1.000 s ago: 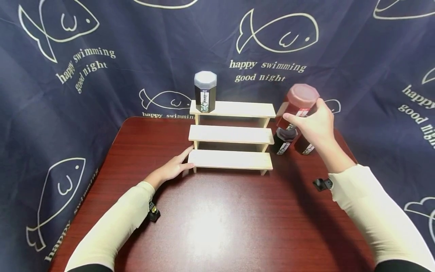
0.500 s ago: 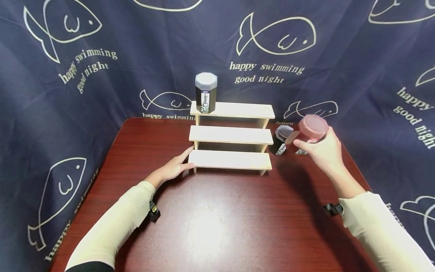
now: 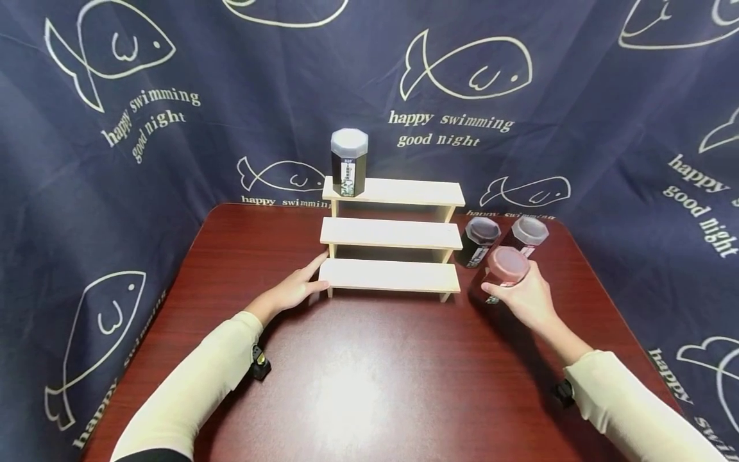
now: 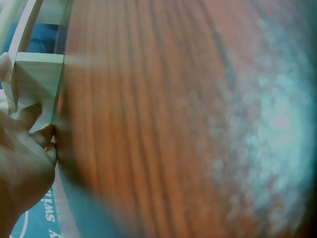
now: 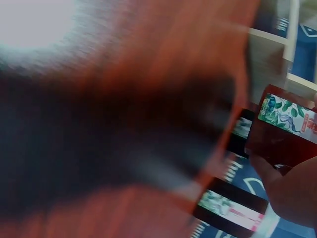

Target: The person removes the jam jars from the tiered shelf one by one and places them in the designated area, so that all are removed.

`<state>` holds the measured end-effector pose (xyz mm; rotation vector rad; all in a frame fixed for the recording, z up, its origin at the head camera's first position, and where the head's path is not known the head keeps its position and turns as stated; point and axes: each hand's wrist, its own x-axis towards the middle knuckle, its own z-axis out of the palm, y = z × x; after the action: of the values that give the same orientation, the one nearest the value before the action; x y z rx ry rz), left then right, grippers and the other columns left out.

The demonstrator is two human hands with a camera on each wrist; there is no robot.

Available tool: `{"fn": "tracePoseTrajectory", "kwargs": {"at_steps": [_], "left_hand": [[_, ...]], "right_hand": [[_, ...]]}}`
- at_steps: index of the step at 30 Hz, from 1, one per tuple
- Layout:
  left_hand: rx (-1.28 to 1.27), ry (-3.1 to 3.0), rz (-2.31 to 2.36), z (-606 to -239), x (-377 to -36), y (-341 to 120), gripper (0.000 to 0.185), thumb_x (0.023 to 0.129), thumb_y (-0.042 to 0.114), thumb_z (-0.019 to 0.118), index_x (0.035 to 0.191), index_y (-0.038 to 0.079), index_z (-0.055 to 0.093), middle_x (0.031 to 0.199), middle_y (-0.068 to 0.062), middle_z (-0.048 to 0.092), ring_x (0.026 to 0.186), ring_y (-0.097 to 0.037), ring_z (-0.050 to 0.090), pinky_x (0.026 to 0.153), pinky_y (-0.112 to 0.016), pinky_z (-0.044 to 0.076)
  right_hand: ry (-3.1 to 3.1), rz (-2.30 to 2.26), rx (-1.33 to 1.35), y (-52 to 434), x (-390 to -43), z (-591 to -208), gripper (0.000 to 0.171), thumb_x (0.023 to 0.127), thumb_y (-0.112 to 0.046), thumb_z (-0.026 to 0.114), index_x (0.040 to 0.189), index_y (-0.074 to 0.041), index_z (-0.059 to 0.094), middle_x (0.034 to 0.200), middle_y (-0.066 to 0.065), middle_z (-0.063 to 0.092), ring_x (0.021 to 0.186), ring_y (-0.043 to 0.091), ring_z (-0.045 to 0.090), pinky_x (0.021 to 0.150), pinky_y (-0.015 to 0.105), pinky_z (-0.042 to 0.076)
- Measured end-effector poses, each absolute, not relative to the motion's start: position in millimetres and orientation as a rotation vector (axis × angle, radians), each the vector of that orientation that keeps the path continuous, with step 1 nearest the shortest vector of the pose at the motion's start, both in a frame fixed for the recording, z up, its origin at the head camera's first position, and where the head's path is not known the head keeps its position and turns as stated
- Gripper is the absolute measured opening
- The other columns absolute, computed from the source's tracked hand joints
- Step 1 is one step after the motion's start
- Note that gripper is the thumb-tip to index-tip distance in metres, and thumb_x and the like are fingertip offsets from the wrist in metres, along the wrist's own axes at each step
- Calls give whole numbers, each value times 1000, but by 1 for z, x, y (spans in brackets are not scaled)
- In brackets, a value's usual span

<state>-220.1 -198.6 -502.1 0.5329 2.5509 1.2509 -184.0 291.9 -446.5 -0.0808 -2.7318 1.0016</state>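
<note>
In the head view, a pale wooden 3-step shelf (image 3: pixel 391 234) stands on a dark red table (image 3: pixel 369 378). The right hand (image 3: pixel 522 298) grips a jar with a reddish lid (image 3: pixel 501 274), fingers curled round its side, just right of the shelf's lowest step, low over the table. Behind that jar, 2 more jars (image 3: pixel 478 240) stand right of the shelf. A dark jar with a grey lid (image 3: pixel 348 160) stands upright at the left end of the shelf's top step. The left hand (image 3: pixel 293 289) rests with straight fingers against the left end of the lowest step.

In the left wrist view, the fingers (image 4: pixel 42 133) touch the shelf's leg (image 4: pixel 37 84).

In the right wrist view, blurred, the hand (image 5: pixel 292 191) holds the red jar (image 5: pixel 285 131) near the shelf.
</note>
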Motion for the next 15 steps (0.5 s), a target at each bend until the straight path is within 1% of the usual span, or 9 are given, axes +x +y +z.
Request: {"fn": "tracePoseTrajectory", "kwargs": {"at_steps": [5,11,13,15], "left_hand": [[543,2541,1281,-502,-220,-199,79,100,31,60,164,18,15,162,-15,29,145,-36,31,119,-55,20],[523,2539,1266,-504,-220,-200,79,100,31,60,164,19,14,163,-13,28,146,-34,29,119,-54,19],[516,2540,1260,-505,-221,-200,80,100,32,60,164,21,14,163,-12,29,145,-33,31,119,-52,20],[528,2539,1265,-506,-221,-200,79,100,32,59,164,20,14,163,-13,29,145,-34,31,119,-53,20]], "right_hand": [[-2735,1015,-125,292,-183,-464,86,73,-41,90,131,3,46,109,19,63,104,40,62,86,48,45],[-2732,1023,-144,293,-184,-477,85,73,-41,90,130,4,46,106,20,64,104,40,62,86,49,45],[-2736,1028,-144,293,-184,-480,85,73,-40,91,131,4,46,107,20,64,105,40,62,87,50,45],[-2734,1039,-145,293,-184,-483,86,73,-39,91,132,4,45,110,21,63,105,41,62,88,50,45]]}}
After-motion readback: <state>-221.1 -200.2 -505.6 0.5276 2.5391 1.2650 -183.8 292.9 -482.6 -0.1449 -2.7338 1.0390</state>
